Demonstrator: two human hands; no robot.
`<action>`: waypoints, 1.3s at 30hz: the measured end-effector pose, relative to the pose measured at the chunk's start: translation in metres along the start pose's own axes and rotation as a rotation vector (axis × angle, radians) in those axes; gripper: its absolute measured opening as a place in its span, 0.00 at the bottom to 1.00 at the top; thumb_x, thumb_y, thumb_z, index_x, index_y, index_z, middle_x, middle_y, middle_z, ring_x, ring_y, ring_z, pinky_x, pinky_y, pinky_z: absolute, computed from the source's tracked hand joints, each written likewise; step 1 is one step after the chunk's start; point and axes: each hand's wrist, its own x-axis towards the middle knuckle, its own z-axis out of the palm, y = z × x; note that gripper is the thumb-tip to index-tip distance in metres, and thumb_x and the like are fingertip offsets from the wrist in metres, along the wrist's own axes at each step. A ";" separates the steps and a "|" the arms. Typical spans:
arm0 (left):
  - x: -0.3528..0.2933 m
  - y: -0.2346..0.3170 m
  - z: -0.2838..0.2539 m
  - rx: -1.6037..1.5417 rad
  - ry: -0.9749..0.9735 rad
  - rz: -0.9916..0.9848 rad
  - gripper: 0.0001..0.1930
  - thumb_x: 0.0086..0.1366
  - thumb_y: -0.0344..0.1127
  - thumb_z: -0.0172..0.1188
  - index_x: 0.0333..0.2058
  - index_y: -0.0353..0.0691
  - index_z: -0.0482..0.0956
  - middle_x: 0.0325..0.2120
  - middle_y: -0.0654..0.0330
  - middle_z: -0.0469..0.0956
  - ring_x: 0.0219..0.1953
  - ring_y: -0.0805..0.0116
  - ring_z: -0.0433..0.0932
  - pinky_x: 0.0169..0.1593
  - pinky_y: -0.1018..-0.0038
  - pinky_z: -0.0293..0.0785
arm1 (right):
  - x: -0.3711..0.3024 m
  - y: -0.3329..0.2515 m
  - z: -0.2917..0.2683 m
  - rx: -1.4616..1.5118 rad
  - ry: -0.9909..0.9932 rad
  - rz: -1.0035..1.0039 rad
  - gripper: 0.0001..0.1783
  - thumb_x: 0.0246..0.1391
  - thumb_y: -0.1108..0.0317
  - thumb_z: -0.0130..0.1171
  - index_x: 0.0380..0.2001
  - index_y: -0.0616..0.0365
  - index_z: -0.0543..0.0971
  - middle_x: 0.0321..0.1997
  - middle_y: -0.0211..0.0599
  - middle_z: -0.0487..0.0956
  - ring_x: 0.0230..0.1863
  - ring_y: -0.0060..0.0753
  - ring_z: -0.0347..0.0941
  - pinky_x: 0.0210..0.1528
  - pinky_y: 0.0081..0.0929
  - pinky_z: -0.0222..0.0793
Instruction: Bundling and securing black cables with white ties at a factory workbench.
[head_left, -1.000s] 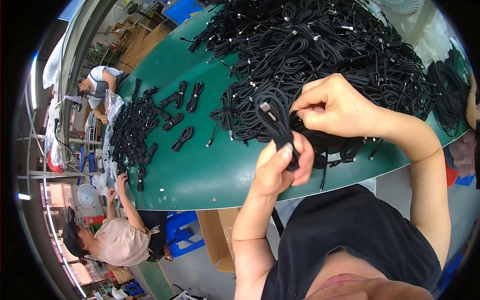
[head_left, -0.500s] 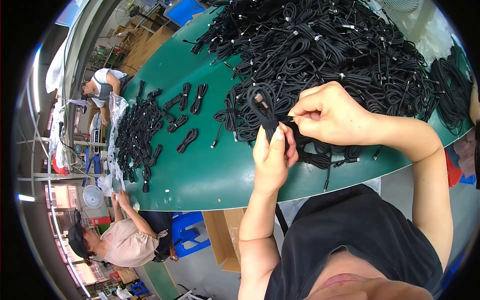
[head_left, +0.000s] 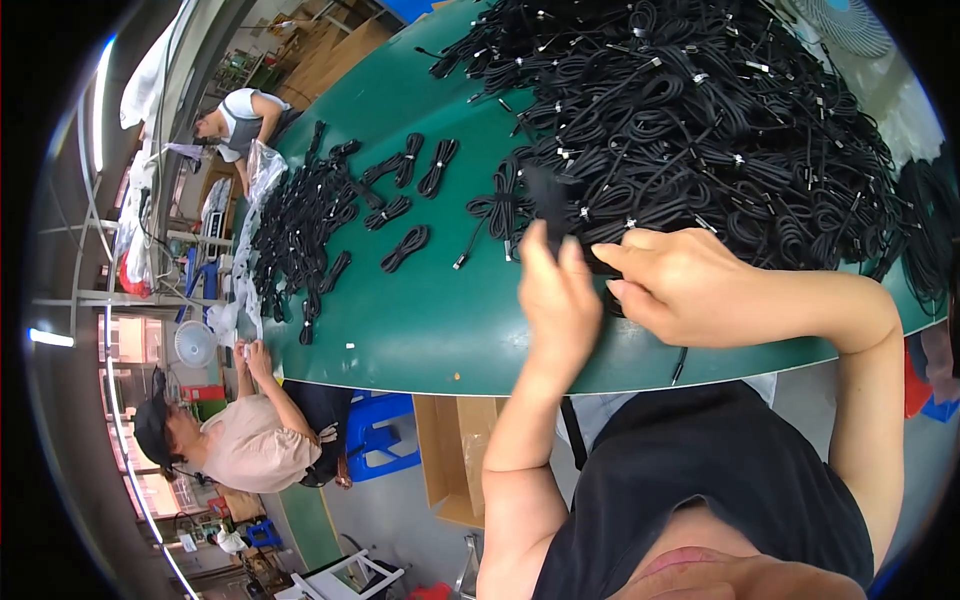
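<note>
My left hand (head_left: 556,300) and my right hand (head_left: 672,282) meet over the near edge of a green table (head_left: 420,330). Between them they grip a coiled black cable (head_left: 553,203), whose loop sticks up above my left fingers. The rest of the coil is hidden behind both hands. A large heap of black cables (head_left: 700,110) lies just beyond my hands.
Several tied cable bundles (head_left: 405,247) lie singly on the table's left half, beside a denser pile (head_left: 300,225). Two other people work at the table's left side. A cardboard box (head_left: 455,455) and a blue stool (head_left: 372,430) stand beneath the table. A fan (head_left: 195,343) is at left.
My left hand has risen and turned its back to the camera, closing against my right hand. The cable coil has lifted with it, and the view has shifted.
</note>
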 end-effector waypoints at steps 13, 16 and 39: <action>0.093 -0.112 -0.040 0.587 -0.121 -0.018 0.20 0.54 0.46 0.59 0.41 0.40 0.75 0.45 0.52 0.68 0.51 0.52 0.61 0.52 0.57 0.58 | -0.009 0.022 -0.013 0.188 -0.042 0.020 0.17 0.49 0.70 0.51 0.42 0.69 0.72 0.27 0.48 0.74 0.29 0.47 0.72 0.33 0.37 0.68; 0.089 -0.110 -0.014 0.584 -0.194 -0.066 0.19 0.51 0.41 0.61 0.39 0.36 0.74 0.43 0.52 0.69 0.51 0.52 0.61 0.53 0.59 0.57 | -0.010 0.020 -0.013 0.180 -0.062 -0.004 0.17 0.48 0.70 0.52 0.42 0.69 0.72 0.27 0.47 0.74 0.27 0.46 0.72 0.31 0.36 0.68; 0.088 0.056 0.014 -1.632 -0.280 -0.120 0.21 0.68 0.45 0.40 0.48 0.32 0.63 0.31 0.58 0.70 0.40 0.67 0.69 0.45 0.71 0.66 | 0.028 0.032 -0.013 -0.160 0.769 -0.104 0.07 0.42 0.70 0.59 0.22 0.60 0.72 0.22 0.36 0.72 0.25 0.39 0.73 0.24 0.31 0.69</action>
